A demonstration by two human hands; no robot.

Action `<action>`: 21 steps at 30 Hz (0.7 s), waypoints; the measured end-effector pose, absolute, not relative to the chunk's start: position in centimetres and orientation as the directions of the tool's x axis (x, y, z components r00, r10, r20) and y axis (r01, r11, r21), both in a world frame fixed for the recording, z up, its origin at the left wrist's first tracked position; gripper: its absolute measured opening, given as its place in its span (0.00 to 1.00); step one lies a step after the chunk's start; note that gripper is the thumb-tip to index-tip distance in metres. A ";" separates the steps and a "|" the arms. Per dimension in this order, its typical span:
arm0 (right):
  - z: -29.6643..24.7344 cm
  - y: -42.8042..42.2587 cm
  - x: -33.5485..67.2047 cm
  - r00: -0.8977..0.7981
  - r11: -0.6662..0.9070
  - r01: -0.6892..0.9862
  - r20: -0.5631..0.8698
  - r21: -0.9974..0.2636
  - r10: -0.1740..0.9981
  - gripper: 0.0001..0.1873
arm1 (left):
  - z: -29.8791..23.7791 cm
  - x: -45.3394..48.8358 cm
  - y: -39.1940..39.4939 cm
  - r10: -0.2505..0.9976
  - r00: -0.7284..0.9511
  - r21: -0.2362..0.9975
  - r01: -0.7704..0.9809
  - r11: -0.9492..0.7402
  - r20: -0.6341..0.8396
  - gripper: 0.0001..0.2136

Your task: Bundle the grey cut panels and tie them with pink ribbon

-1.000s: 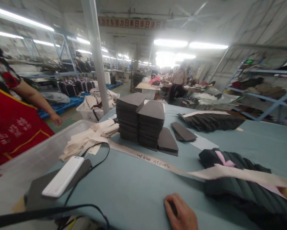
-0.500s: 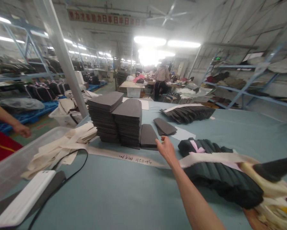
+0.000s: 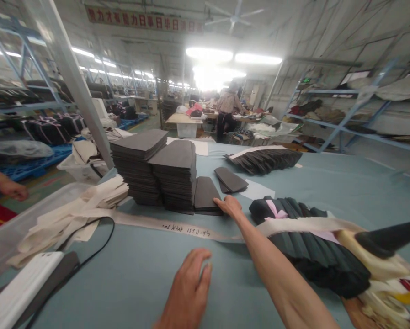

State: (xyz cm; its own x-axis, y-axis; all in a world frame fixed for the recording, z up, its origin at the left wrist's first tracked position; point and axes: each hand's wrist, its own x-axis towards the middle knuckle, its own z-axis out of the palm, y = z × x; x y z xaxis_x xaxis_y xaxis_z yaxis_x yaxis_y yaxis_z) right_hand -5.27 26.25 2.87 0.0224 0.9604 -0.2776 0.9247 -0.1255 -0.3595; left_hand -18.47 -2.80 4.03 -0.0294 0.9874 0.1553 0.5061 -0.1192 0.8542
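My right hand (image 3: pixel 229 205) is at the near right corner of a low stack of dark grey flat pieces (image 3: pixel 207 194), its fingertips closed on the edge of a top piece. My left hand (image 3: pixel 190 285) is above the table nearer to me, fingers loosely bent, thumb apart, holding nothing. Two tall stacks of the same pieces (image 3: pixel 173 178) stand left of the low one. A small loose pile of grey pieces (image 3: pixel 230 179) lies just behind my right hand. A cream strip with handwriting (image 3: pixel 187 230) runs across the table in front of the stacks.
Dark green gathered bundles (image 3: pixel 314 256) and a thread cone (image 3: pixel 388 240) lie to the right. A fanned dark bundle (image 3: pixel 264 160) sits farther back. Left are cream strips (image 3: pixel 98 198), a white power bank-like device (image 3: pixel 26 288) with a black cable, and another person's hand (image 3: pixel 14 189).
My left hand has come into view at the bottom middle. My right hand has moved onto the low stack's corner, and its fingers have closed there. The view has shifted slightly.
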 end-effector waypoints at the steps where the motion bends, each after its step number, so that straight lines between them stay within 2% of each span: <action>1: 2.9 26.4 -5.3 0.019 -0.123 0.925 -0.282 -0.360 0.959 0.29 | 3.3 -18.1 0.5 0.963 -0.025 0.777 0.597 -0.201 0.269 0.17; 3: 2.9 26.5 -5.4 0.006 -0.115 0.924 -0.289 -0.364 0.957 0.28 | 1.9 -17.7 6.5 0.921 -0.011 0.608 0.754 -0.247 0.389 0.20; 5: 2.9 26.5 -5.4 -0.007 -0.108 0.923 -0.296 -0.371 0.955 0.27 | 0.7 -17.6 11.0 0.927 0.022 0.424 0.885 -0.192 0.375 0.22; 7: 3.0 26.6 -5.5 -0.010 -0.110 0.920 -0.305 -0.375 0.952 0.27 | -0.4 -17.9 13.7 0.935 0.016 0.368 0.917 -0.156 0.355 0.23; 13: 2.6 27.7 -5.3 0.008 -0.158 0.899 -0.346 -0.408 0.938 0.30 | -2.7 -18.5 15.7 0.939 -0.026 0.318 0.944 -0.090 0.343 0.23; 21: 1.2 29.1 -4.5 -0.002 -0.295 0.746 -0.445 -0.598 0.896 0.29 | -3.7 -18.5 15.1 0.921 -0.041 0.304 0.949 -0.086 0.387 0.23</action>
